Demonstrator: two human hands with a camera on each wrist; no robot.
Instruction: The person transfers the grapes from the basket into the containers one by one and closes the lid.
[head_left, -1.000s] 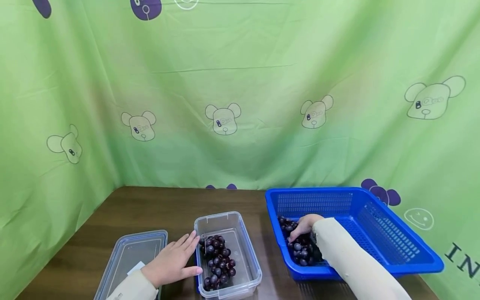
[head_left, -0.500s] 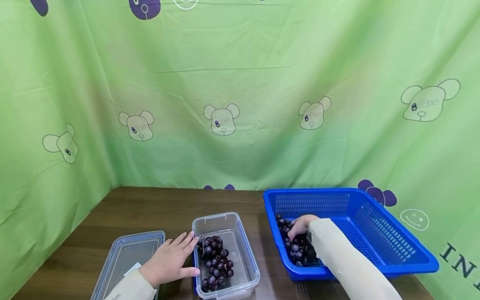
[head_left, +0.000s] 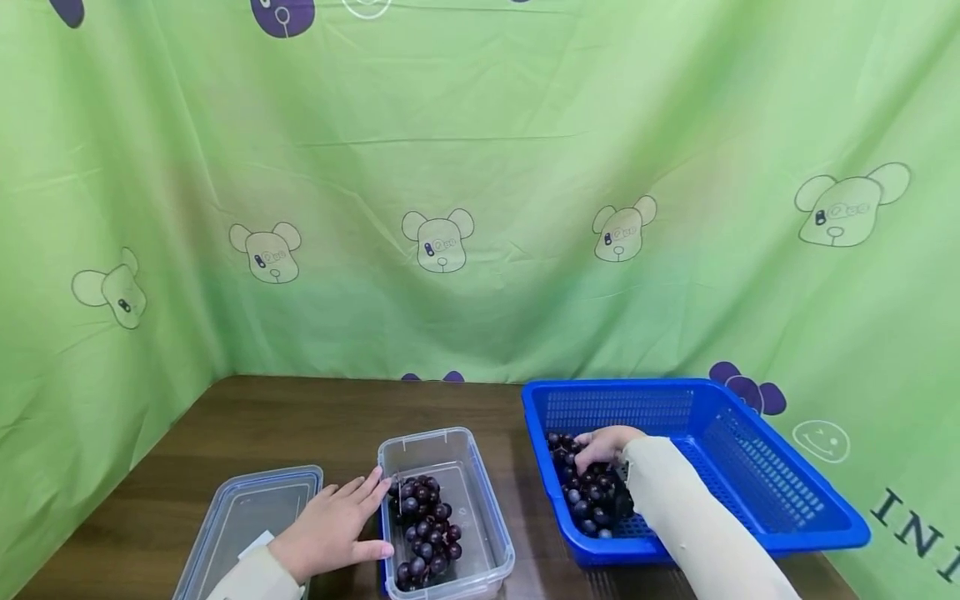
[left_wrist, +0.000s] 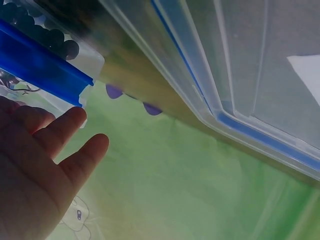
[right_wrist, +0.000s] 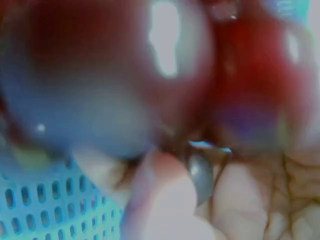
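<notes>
My left hand (head_left: 330, 533) has its fingers straight, the tips right at the left rim of a clear plastic storage box (head_left: 487, 508). In that box lies a bunch of dark purple grapes (head_left: 426, 533). The left wrist view shows the hand (left_wrist: 47, 155) beside the box's blue locking clip (left_wrist: 42, 60). My right hand (head_left: 606, 442) reaches down inside a blue plastic basket and grips a bunch of dark grapes (head_left: 592, 500) at its left side. Close up in the right wrist view, large blurred grapes (right_wrist: 95, 75) hide part of the curled fingers (right_wrist: 170, 200).
The blue basket (head_left: 615, 386), with slotted walls, stands on the right of the brown wooden table (head_left: 322, 417). A clear lid (head_left: 255, 500) with a white label lies at the left, partly under the left forearm. A green printed cloth (head_left: 450, 333) hangs behind.
The right hand's fingers have shifted slightly on the grapes in the basket. The left hand keeps its place at the box. The whole head view has drifted a little to the left.
</notes>
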